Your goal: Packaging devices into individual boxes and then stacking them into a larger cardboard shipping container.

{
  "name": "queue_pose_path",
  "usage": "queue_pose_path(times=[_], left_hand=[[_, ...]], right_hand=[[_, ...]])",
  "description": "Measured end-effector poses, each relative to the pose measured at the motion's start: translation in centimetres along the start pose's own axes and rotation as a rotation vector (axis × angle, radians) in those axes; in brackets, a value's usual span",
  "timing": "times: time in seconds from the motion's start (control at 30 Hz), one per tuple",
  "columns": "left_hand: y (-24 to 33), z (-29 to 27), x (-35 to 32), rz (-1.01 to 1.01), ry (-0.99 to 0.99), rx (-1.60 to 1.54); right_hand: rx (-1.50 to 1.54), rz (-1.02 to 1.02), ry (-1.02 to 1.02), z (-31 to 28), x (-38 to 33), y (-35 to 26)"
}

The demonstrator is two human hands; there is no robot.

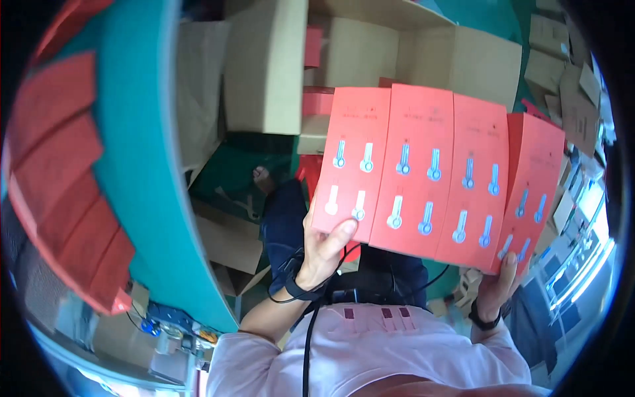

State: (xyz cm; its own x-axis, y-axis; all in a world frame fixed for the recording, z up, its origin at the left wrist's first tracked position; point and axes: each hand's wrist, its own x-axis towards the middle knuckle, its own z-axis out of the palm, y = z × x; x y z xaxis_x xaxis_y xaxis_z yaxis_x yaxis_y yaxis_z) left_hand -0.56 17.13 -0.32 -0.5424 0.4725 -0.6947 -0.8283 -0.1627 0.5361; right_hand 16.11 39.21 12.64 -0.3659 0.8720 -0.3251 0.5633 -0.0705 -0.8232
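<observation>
Here the left hand [324, 248] and right hand [497, 286] each grip, seemingly closed, an end of the red card sheet [430, 175]

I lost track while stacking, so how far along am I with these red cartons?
Done: a row of red flats lies on the teal table. In hand: left hand and right hand hold a four-panel red carton, unfolded. Left: folding it, apparently.
</observation>
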Motion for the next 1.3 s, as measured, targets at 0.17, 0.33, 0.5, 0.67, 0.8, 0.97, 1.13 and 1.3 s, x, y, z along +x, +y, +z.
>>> queue_pose_path(times=[0.17,0.33,0.5,0.67,0.8,0.97,1.13,1.3], left_hand=[[3.2,-1.8,-7.8,0.232,0.084,-0.123],[-0.4,-1.0,-13.0,0.448,0.350,-0.266],[-3.4,-7.7,-23.6,0.529,0.654,-0.431],[-11.3,-13.0,-27.2,0.623,0.979,-0.532],[-15.0,-18.8,-27.4,0.766,1.122,-0.504],[-20.5,-22.4,-27.5,0.713,1.296,-0.398],[-20.6,-22.9,-27.3,0.732,1.446,-0.429],[-22.6,-27.7,-30.3,0.585,1.562,-0.151]], right_hand=[[-0.167,-0.180,-0.228,0.0,-3.3,-5.9],[-0.092,-0.374,-0.566,2.4,-0.7,-9.2],[-0.169,-0.352,-1.058,11.0,-9.2,-14.0],[-0.262,-0.602,-1.477,21.4,-11.4,-5.0],[-0.314,-0.697,-1.639,28.7,-14.7,1.6],[-0.599,-0.755,-1.667,30.5,-16.5,6.1],[-0.577,-0.820,-1.710,29.8,-17.3,7.5],[-0.465,-0.742,-1.846,30.5,-20.3,10.6]])
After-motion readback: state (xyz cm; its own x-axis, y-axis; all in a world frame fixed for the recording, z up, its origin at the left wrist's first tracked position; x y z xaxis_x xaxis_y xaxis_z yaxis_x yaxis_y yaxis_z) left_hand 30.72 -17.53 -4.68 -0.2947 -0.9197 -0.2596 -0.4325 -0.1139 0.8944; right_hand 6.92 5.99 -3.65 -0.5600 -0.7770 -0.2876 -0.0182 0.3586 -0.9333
